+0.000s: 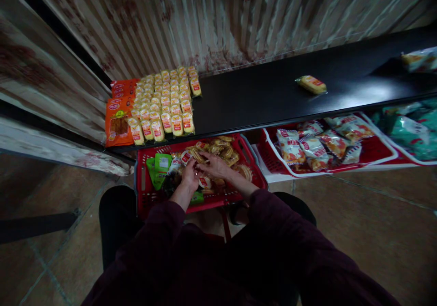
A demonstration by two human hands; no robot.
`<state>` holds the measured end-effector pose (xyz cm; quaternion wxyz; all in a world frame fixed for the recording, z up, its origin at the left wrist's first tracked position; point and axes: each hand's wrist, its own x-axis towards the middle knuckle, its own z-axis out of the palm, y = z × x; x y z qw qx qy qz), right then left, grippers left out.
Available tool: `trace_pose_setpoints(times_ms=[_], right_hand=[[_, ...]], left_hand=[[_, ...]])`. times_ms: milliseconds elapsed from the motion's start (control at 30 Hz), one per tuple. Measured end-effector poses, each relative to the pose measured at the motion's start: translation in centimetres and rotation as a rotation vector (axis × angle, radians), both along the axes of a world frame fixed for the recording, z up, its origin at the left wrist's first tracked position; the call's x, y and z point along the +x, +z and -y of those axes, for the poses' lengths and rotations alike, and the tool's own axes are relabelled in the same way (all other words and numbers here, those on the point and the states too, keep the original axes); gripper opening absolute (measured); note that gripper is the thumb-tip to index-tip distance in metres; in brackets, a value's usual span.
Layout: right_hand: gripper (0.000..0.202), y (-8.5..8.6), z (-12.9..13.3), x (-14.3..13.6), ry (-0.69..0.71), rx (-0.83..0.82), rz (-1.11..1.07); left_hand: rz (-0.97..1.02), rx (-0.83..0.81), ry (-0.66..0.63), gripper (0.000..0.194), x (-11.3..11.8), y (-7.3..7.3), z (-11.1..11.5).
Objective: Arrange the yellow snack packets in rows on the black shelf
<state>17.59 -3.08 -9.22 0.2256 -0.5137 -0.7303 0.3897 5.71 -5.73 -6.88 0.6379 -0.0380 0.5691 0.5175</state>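
Note:
Both hands are low in the red basket [252, 165], among loose packaged snacks. My left hand [190, 177] has its fingers curled, and what lies in them is too small and dim to make out. Close beside it, my right hand [215, 166] reaches left with fingers stretched and apart, over the snacks. A small wrapped cake [186, 157] with a red-and-white label lies just beyond the left fingertips; another wrapped cake [205, 182] sits under the right hand. Yellow wrapped biscuits [230, 153] fill the far right of the basket, and green packets [160, 169] are at its left.
On the black shelf [239, 96], wrapped cakes [164, 101] stand in tight rows beside orange packets [119, 119]. A single wrapped cake [312, 84] lies farther right. Below the shelf, a red-and-white basket [290, 171] holds snack bags. A ridged curtain [205, 23] hangs behind.

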Motion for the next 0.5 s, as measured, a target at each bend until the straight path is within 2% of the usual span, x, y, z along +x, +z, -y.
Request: trace_pose_setpoints(times_ms=[200, 300, 400, 500], right_hand=[[0.042, 0.2, -0.2, -0.1, -0.073, -0.057, 0.006], [0.039, 0.3, -0.4, 0.1, -0.121, -0.149, 0.016], [0.038, -0.3, -0.7, 0.3, -0.171, -0.283, -0.003], [0.033, -1.4, -0.9, 0.4, -0.247, -0.378, -0.13]], left_hand=[[-0.047, 0.06, -0.081, 0.026, -0.2, -0.5, 0.2], [-0.091, 0.061, -0.125, 0.033, -0.1, -0.7, 0.3], [-0.137, 0.063, -0.17, 0.041, -0.1, -0.6, 0.4], [-0.174, 0.089, -0.216, 0.043, -0.2, -0.3, 0.5]])
